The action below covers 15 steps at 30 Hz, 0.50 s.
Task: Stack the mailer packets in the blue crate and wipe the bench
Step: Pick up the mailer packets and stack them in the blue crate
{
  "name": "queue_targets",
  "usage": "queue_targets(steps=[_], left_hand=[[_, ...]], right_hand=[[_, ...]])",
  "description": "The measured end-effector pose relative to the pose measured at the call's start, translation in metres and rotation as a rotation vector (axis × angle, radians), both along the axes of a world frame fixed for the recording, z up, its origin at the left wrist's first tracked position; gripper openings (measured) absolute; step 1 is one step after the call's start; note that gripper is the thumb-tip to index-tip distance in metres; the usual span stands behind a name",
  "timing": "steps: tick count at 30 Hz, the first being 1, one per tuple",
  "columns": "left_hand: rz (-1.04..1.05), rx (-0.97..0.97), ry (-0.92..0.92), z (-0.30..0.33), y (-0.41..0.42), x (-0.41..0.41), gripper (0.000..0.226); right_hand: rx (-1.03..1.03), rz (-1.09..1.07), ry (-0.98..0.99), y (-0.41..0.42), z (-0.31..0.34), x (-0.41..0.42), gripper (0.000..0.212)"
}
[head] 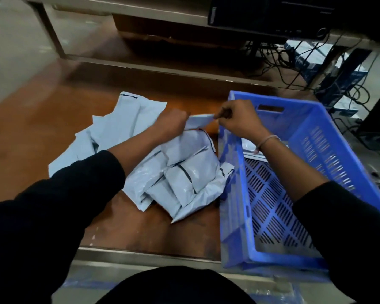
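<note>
Hands, two: left hand (pixel 170 122) and right hand (pixel 239 119) each pinch one grey mailer packet (pixel 199 122) between them. Roughly ten packets, the pile (pixel 184 172), lie on the brown surface (pixel 31 132). One blue crate (pixel 312 137) holds a packet or two, partly hidden.

Both arms stretched forward, dark sleeves pushed up past forearms. Left hand (pixel 170 122) fisted, knuckles up, gripping one end of packet (pixel 199 122). Right hand (pixel 239 118) pinching other end, thumb and fingers curled. Hands near each other, level. Thin band on right wrist.
</note>
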<state>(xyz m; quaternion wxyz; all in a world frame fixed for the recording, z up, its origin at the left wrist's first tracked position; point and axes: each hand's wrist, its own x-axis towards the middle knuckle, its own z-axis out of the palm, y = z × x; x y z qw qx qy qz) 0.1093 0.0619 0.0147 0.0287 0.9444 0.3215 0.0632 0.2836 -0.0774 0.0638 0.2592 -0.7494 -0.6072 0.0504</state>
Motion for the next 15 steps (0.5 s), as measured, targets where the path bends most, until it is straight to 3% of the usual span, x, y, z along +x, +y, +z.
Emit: queue_targets(steps=[3, 5, 8, 12, 15], left_hand=[[0.13, -0.106, -0.23, 0.023, 0.014, -0.016, 0.02], [0.179, -0.19, -0.373, 0.036, 0.02, -0.031, 0.018], [0.237, -0.276, -0.531, 0.046, 0.021, -0.055, 0.021], [0.261, -0.386, -0.638, 0.038, 0.022, -0.084, 0.026], [0.292, -0.443, -0.69, 0.031, 0.022, -0.101, 0.029]], right_hand=[[-0.09, 0.084, -0.058, 0.004, 0.006, -0.013, 0.012], [-0.281, 0.181, -0.116, 0.015, 0.005, -0.023, 0.015], [-0.593, 0.258, -0.243, 0.04, -0.009, -0.041, 0.043], [-0.693, 0.284, -0.46, 0.074, -0.029, -0.06, 0.076], [-0.757, 0.3, -0.436, 0.093, -0.047, -0.058, 0.075]])
